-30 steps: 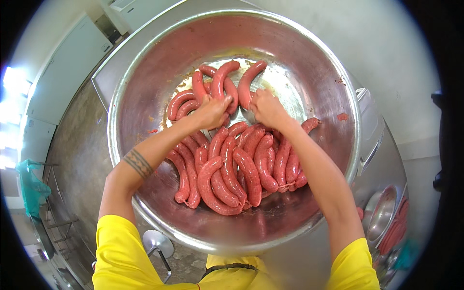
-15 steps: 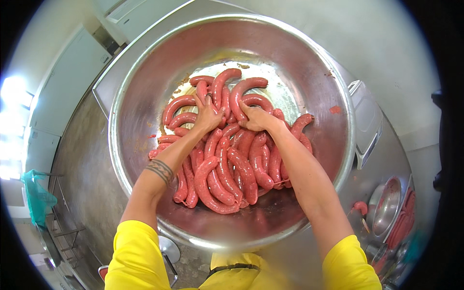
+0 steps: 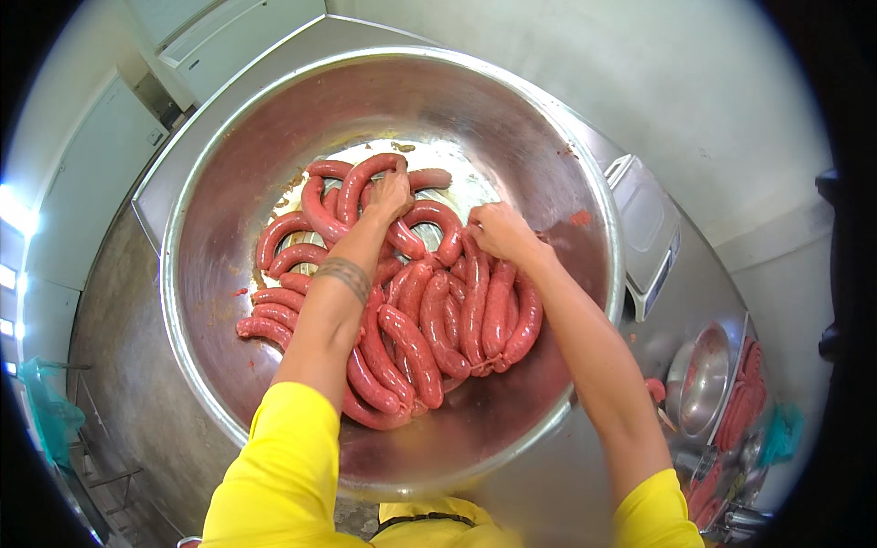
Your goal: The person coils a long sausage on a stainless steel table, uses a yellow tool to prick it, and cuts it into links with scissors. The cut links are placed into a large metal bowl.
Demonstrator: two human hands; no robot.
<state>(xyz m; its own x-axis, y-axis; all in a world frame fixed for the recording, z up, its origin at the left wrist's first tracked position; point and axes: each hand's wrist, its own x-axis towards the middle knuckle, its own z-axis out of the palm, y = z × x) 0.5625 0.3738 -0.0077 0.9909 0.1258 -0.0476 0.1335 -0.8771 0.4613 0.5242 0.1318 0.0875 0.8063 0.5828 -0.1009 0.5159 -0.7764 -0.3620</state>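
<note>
A big round steel bowl fills the middle of the view and holds several thick red sausage links piled across its bottom. My left hand reaches to the far side of the pile and is closed on a curved link there. My right hand rests on the pile a little to the right, its fingers curled around the top end of another link. Both forearms come in from the lower edge in yellow sleeves.
The bowl sits on a steel counter. A white scale stands at the bowl's right rim. A smaller steel bowl with more red sausages beside it lies at the lower right. White cabinets line the far left.
Both hands have moved over the pile; the left has reached farther back to the curved links, the right has slid right onto the links. The links have spread and shifted.
</note>
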